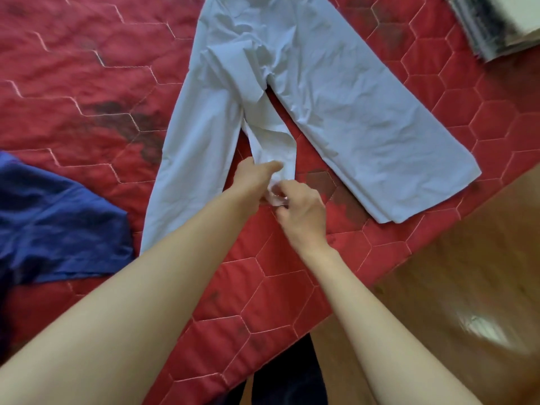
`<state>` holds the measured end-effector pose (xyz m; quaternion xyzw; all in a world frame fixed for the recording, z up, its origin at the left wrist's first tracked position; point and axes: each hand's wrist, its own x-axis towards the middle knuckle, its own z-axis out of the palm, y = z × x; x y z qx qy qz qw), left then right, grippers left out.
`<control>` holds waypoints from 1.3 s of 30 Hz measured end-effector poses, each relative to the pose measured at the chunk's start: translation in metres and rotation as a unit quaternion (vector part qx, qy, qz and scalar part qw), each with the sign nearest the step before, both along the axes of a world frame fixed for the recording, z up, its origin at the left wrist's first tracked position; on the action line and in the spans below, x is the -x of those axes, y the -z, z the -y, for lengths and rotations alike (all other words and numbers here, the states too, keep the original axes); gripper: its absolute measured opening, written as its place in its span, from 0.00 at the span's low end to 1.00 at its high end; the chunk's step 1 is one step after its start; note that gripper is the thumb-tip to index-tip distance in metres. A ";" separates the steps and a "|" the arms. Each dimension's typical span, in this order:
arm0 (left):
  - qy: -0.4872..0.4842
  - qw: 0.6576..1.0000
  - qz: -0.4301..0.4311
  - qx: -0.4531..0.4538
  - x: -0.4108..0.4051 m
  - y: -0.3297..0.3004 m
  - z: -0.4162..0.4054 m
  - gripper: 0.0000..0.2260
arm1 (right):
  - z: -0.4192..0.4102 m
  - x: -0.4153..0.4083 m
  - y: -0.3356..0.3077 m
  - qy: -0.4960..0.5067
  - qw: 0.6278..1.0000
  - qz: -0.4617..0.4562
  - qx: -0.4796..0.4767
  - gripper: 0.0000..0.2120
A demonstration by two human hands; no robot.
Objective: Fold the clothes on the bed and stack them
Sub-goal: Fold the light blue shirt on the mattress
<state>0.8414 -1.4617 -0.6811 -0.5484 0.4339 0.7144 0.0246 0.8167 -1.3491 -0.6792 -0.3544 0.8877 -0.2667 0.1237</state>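
Observation:
Pale blue trousers (321,83) lie spread on the red quilted bed (87,83), legs pointing toward me. A white strip of cloth (274,141), perhaps a lining or pocket, hangs down between the two legs. My left hand (254,179) grips its lower end from the left. My right hand (304,211) pinches the same crumpled end from below. A dark blue garment (58,217) lies unfolded at the left edge.
The bed's corner ends at the lower right, where a brown wooden floor (453,287) shows. A grey and white folded stack (491,24) sits at the top right corner of the bed. Dark fabric (286,375) is visible at the bottom centre.

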 end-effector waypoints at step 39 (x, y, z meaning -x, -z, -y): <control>-0.011 0.966 0.149 0.210 -0.292 0.031 -0.022 0.10 | -0.031 -0.207 0.025 0.221 0.897 0.378 -0.064 0.13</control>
